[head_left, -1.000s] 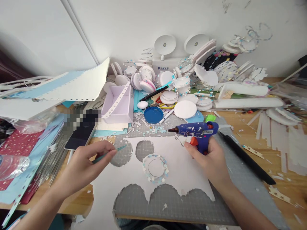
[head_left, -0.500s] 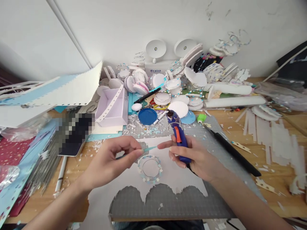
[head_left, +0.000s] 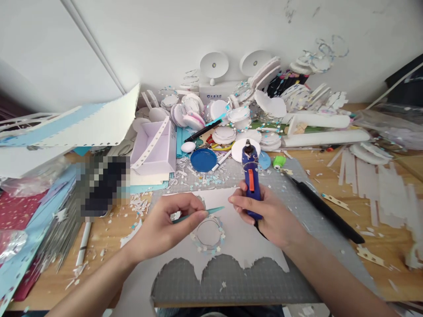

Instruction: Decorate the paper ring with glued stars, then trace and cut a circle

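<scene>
My left hand is closed in a pinch on slim teal tweezers, whose pointed end aims right. Whether the tips carry anything is too small to tell. Wrapped in my right hand is a blue hot glue gun with an orange trigger, its dark nozzle pointing away from me. Below the tweezers, a wire ring dotted with white and pale blue stars lies on a white sheet with a scalloped front edge. Part of a second ring shows behind my left fingers.
A grey cutting mat lies under the sheet. Behind are a blue lid, a lilac box and piled white foam discs. A black-handled tool lies right, beside white strips. Wires and a phone are at left.
The glue gun has swung more upright and to the right. My right index finger has drawn away from the tweezers' tip. My left hand has shifted slightly right with the tweezers.
</scene>
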Action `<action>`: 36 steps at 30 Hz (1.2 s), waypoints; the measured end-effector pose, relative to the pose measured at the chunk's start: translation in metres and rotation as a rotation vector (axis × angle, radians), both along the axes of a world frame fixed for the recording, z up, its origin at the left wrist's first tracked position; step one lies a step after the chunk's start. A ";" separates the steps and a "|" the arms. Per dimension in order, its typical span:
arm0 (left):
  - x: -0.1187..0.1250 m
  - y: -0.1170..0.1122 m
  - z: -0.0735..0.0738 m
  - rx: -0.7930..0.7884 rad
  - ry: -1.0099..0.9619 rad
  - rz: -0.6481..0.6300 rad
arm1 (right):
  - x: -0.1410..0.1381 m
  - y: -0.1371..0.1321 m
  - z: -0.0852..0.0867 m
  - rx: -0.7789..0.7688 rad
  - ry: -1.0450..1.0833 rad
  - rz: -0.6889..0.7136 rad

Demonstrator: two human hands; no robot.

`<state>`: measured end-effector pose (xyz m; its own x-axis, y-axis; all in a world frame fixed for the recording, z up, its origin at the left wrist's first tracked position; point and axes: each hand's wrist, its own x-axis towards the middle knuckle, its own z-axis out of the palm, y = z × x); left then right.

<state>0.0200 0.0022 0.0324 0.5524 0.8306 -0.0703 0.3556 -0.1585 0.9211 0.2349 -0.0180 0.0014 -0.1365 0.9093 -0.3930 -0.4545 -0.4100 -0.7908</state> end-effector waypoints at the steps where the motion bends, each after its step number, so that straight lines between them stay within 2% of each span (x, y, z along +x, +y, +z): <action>1: 0.000 0.000 -0.004 0.006 -0.004 0.008 | 0.000 0.000 -0.003 0.003 -0.011 -0.038; 4: -0.002 0.000 -0.014 0.030 -0.016 0.025 | 0.000 0.000 -0.011 0.021 -0.045 -0.081; 9: -0.005 -0.002 -0.023 0.093 0.019 0.016 | -0.005 -0.004 -0.016 0.045 -0.111 -0.018; 15: -0.006 -0.004 -0.022 0.098 0.067 -0.032 | -0.008 -0.008 -0.016 0.011 -0.121 0.050; 36: -0.004 -0.004 -0.020 0.072 0.077 -0.046 | -0.009 -0.009 -0.014 0.009 -0.095 0.090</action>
